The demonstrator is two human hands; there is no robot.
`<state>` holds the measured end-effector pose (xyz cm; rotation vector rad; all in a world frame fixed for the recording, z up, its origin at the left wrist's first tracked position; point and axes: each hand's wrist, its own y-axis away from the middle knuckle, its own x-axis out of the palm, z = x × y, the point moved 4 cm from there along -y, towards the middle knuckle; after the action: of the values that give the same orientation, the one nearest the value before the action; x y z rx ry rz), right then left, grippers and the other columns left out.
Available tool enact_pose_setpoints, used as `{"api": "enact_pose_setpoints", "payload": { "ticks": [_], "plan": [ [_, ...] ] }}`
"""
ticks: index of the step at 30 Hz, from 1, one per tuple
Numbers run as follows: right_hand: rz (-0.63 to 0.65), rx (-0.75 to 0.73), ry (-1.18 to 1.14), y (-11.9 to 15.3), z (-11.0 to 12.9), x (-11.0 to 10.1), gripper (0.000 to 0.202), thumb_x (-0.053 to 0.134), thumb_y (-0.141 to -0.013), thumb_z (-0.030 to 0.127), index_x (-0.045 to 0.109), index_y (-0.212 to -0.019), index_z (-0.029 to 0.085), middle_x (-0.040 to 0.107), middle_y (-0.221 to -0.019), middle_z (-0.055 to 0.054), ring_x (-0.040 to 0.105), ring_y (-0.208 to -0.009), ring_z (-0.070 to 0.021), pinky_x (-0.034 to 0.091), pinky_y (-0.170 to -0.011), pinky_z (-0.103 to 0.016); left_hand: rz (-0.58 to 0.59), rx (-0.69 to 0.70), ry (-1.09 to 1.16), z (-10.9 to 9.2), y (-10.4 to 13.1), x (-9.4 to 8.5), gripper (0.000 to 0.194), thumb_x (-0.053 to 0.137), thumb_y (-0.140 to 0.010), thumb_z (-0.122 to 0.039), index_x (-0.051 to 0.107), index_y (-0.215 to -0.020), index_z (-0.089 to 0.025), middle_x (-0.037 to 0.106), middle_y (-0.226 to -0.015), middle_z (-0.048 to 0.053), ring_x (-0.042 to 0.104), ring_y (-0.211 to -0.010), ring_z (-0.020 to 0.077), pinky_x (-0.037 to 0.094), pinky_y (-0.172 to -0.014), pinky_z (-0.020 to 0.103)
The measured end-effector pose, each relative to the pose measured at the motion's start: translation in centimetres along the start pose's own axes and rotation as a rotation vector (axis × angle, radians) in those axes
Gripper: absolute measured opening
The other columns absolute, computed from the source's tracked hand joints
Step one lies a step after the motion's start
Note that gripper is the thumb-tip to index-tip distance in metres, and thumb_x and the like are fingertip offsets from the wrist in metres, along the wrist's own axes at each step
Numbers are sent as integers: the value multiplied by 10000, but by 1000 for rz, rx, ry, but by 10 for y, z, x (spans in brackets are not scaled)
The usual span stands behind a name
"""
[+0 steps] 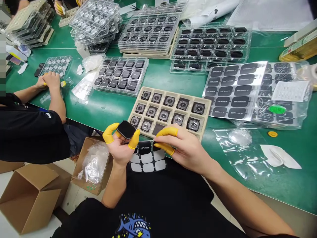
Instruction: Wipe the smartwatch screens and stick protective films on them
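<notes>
My left hand (122, 149), with yellow finger cots, holds a smartwatch body (126, 129) by its edges, its glossy black face up. My right hand (187, 147), also in yellow finger cots, pinches a black protective film (156, 145) at the edge of a film sheet (148, 167). One black film (144, 147) printed "HiFuture" is on that sheet, among blank pale backing spots. Just beyond my hands, a beige tray (207, 120) holds rows of watch bodies with their sensor backs up. One pocket (158, 129) near my right hand shows only its dark bottom.
Larger film sheets (229, 89) lie to the right, beside a clear plastic bag (237, 148) and white paper (279, 155). Clear trays (121, 74) stand beyond. At left are a co-worker's hands (51, 81); cardboard boxes (32, 195) sit on the floor.
</notes>
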<state>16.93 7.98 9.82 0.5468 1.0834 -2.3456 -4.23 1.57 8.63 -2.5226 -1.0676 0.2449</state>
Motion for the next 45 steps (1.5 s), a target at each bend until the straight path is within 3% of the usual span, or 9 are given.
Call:
{"api": "enact_pose_setpoints", "payload": {
  "ticks": [6,12,20,25,29,35,45],
  "plan": [
    [-12,-27,-9,6,-3,2,260,644,-1081,99,781,-1215,275,832,-1002,-54,782,-913,-219,653,-799,-362,10,-30,-1,4,2,1,744,1107,-660,-419,576,-1159,-265,751,-841,-69,737,-622,99,549,-583,181],
    [5,-25,31,5,-4,2,251,641,-1043,28,703,-1146,249,846,-992,-55,784,-897,-217,629,-807,-357,30,29,19,-2,1,5,703,1098,-688,-382,595,-1164,-259,765,-864,-70,752,-614,86,544,-560,152],
    [142,150,-82,4,-14,-1,182,639,-1053,74,630,-1077,254,814,-991,-15,779,-874,-194,598,-782,-316,75,144,42,0,2,7,673,1099,-691,-325,630,-1167,-250,769,-797,-90,753,-585,79,582,-577,142],
    [168,161,-100,7,-20,-2,214,582,-1035,52,604,-1071,262,804,-1006,-20,771,-879,-203,592,-786,-322,59,97,29,3,0,5,687,1113,-660,-373,632,-1131,-238,762,-826,-80,763,-591,81,576,-558,138],
    [162,178,-130,7,-20,1,157,659,-1074,130,615,-1154,258,811,-1050,-40,779,-918,-217,594,-798,-323,55,82,26,4,0,5,692,1118,-651,-378,632,-1120,-228,769,-870,-70,764,-596,75,579,-565,135],
    [243,145,-126,6,-16,4,69,684,-1109,211,626,-1107,248,777,-992,-34,739,-863,-214,565,-771,-332,107,166,82,3,2,9,664,1091,-709,-284,623,-1178,-239,765,-853,-86,730,-592,48,557,-579,114],
    [293,225,-137,10,-22,7,159,630,-1044,92,626,-1060,250,776,-1010,-42,731,-881,-223,552,-782,-344,121,279,31,4,1,12,634,1073,-738,-308,640,-1195,-228,752,-857,-79,729,-605,54,591,-608,134]
  ]
}}
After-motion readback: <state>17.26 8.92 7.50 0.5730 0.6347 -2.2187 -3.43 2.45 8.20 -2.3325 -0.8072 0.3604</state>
